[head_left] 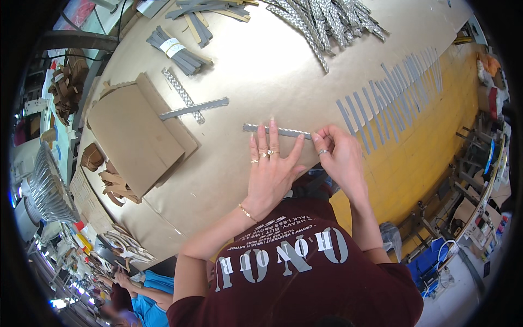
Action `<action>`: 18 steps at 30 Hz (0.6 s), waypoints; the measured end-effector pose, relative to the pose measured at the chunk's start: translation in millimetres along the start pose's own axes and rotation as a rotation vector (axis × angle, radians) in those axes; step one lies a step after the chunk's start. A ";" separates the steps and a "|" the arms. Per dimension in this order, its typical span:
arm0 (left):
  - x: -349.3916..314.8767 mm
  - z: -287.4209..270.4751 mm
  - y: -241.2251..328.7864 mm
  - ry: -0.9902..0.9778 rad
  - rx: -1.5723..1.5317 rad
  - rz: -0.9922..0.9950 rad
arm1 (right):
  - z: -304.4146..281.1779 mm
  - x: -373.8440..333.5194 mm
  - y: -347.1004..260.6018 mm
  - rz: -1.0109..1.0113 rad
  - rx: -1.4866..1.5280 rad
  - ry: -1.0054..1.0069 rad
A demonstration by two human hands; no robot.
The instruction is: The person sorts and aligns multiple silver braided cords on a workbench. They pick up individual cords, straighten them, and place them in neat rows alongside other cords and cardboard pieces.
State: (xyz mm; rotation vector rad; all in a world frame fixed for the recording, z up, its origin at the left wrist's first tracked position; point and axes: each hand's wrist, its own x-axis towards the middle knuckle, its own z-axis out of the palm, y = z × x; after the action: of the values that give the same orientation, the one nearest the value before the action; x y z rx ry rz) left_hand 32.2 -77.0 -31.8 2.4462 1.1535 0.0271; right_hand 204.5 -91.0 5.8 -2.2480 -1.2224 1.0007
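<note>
Near the desk (261,71) edge, left hand (271,169) lies flat, fingers spread, pinning a grey strip (275,130) steady, while right hand (338,152) pinches its right end.

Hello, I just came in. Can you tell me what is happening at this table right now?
A person is working on a narrow grey strip lying on a paper-covered table. The left hand presses it flat with spread fingers, while the right hand pinches its right end. A row of plain grey strips lies spread out to the right, a heap of patterned silver strips at the far edge, and cardboard sheets to the left.
</note>
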 end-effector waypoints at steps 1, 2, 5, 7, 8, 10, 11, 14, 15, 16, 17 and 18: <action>0.6 0.8 1.7 0.001 0.012 -0.006 | 1.7 -0.4 1.1 -0.023 -0.008 0.022; 1.0 1.4 2.9 0.012 0.015 -0.008 | 3.5 -0.9 2.4 -0.044 -0.015 0.043; 1.8 2.3 4.2 0.017 0.024 -0.008 | 7.8 -3.2 8.6 -0.029 0.051 0.077; 1.7 2.3 3.8 0.011 0.041 -0.004 | 8.8 -5.5 14.5 -0.024 0.141 0.113; 1.5 2.3 3.6 0.011 0.043 -0.004 | 7.9 -7.0 18.2 -0.036 0.193 0.143; 1.2 2.3 3.5 0.018 0.048 0.001 | 5.3 -10.6 26.0 -0.138 0.191 0.184; 1.2 2.3 3.6 0.020 0.050 0.004 | 3.8 -12.6 29.9 -0.225 0.136 0.196; 1.3 2.0 3.3 0.018 0.055 0.008 | 4.7 -19.4 38.7 -0.437 -0.115 0.208; 1.4 2.0 3.1 0.017 0.066 0.008 | 6.8 -21.6 40.5 -0.500 -0.208 0.210; 1.5 2.0 3.0 0.013 0.067 0.005 | 10.2 -23.7 41.6 -0.495 -0.294 0.232; 1.6 2.0 2.9 0.020 0.057 0.005 | 14.7 -26.0 41.8 -0.491 -0.374 0.256; 1.5 1.9 2.9 0.011 0.070 0.000 | 19.4 -27.8 41.7 -0.492 -0.457 0.276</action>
State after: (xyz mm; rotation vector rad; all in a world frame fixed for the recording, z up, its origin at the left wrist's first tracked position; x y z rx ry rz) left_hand 35.7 -78.2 -32.6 2.5100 1.1774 -0.0001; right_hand 203.3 -137.0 -22.0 -2.1193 -1.8814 0.2335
